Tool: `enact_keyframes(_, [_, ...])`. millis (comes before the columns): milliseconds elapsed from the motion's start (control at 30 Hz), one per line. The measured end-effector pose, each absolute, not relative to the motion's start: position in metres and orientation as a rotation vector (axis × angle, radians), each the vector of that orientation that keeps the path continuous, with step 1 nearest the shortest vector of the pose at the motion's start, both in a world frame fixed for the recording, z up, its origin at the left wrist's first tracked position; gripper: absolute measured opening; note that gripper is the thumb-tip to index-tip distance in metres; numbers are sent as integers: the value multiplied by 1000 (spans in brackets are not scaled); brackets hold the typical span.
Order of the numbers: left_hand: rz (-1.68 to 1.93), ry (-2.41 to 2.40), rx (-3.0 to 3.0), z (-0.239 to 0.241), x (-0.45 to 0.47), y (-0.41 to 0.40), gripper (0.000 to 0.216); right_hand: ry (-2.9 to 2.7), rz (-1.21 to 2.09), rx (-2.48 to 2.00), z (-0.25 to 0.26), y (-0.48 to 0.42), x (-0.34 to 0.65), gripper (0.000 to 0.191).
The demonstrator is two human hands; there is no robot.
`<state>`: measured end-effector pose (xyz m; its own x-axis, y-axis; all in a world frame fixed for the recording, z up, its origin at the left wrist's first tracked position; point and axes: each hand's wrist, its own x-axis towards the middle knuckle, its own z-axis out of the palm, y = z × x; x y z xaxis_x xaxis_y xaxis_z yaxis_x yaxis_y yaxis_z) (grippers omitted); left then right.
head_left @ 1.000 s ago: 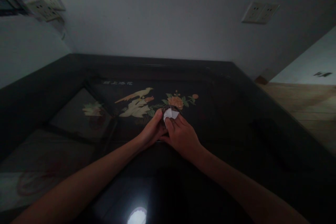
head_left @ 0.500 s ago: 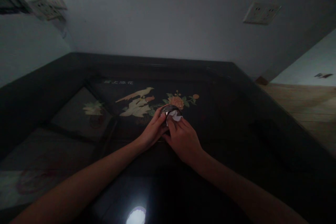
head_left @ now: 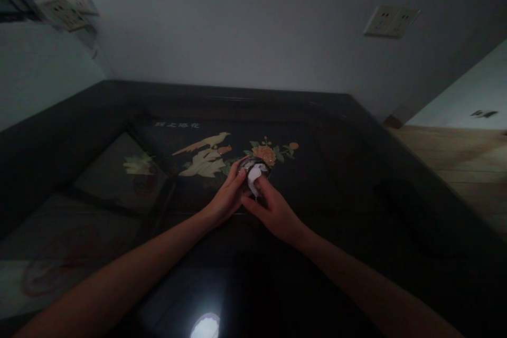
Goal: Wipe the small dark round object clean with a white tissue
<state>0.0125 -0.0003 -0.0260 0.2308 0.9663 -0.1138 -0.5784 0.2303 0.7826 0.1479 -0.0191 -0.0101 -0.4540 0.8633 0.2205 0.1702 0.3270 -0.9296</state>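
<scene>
My left hand [head_left: 225,196] is closed round the left side of a small, dark-looking glass cup [head_left: 249,161], whose rounded rim catches some light. A crumpled white tissue [head_left: 254,175] shows at the mouth of the cup. My right hand [head_left: 277,216] has its fingers pressed on the tissue at the opening, with the thumb below and to the left. Some of the right fingertips are hidden by the tissue and the cup. Both hands are above a glossy black tabletop [head_left: 325,190], and the dim light blurs fine detail.
Behind the hands, the tabletop bears a bird picture [head_left: 204,161] and an orange flower [head_left: 264,155]. Wall sockets [head_left: 390,21] are on the grey wall, more sockets [head_left: 65,10] at far left. Wooden floor [head_left: 455,153] lies beyond the right edge.
My right hand has turned and shifted slightly at the cup's mouth. More of the white tissue now shows along the near side of the opening. The left hand keeps its hold.
</scene>
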Motion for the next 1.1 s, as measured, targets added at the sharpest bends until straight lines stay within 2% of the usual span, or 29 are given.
enact_keyframes(267, [1187,702,659,-27,13,-1,47,-1917,926,-1019,-16,-20,144,40])
enact_keyframes(600, [1196,677,656,-26,13,-1,42,-1899,874,-1076,-14,-21,146,41])
enact_keyframes(833, [1180,656,684,-31,12,-1,45,-1994,791,-1077,-12,-19,150,30])
enact_keyframes(967, [1180,668,699,-30,11,-2,40,-2077,717,-1110,-10,-16,153,36])
enact_keyframes(1100, [1173,676,701,-30,10,-2,40,-2282,509,-1196,-2,-14,154,39])
